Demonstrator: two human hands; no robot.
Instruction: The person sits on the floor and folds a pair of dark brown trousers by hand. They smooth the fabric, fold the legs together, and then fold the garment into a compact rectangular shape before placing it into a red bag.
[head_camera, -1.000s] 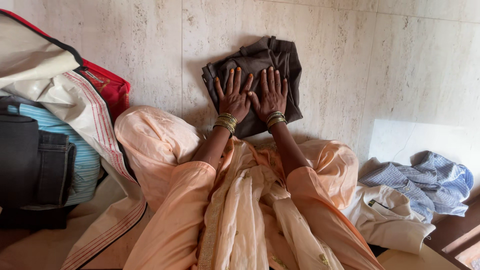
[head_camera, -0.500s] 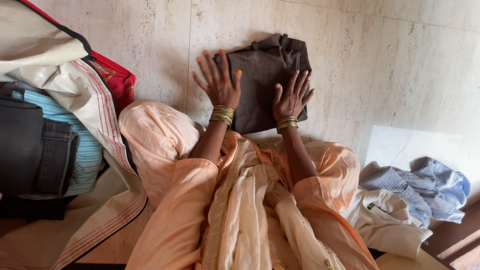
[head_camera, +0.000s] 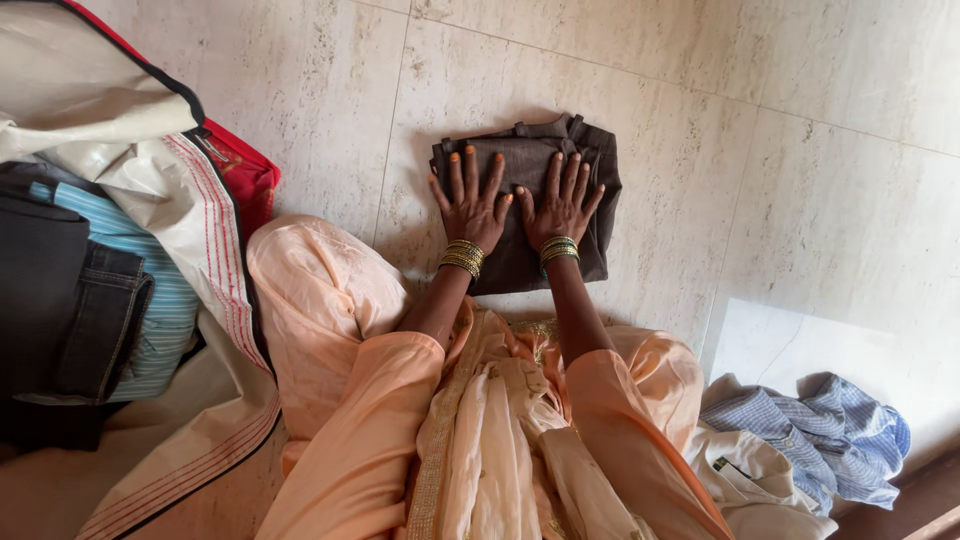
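A folded dark brown garment (head_camera: 530, 265) lies flat on the pale stone floor in front of me. My left hand (head_camera: 472, 202) rests palm down on its left half, fingers spread. My right hand (head_camera: 562, 202) presses flat on the middle of the cloth right beside it, fingers also apart. Neither hand grips anything. Gold and green bangles ring both wrists. My peach sleeves and knees fill the lower middle of the view.
A large open bag (head_camera: 215, 290) with red trim lies at the left, holding folded jeans (head_camera: 70, 310) and a blue striped cloth (head_camera: 160, 300). A crumpled blue striped shirt (head_camera: 820, 430) and a cream garment (head_camera: 750, 475) lie at the lower right.
Both hands were together on the garment, then drew apart to its edges, and now lie side by side flat on it. The garment looks smoother and squarer.
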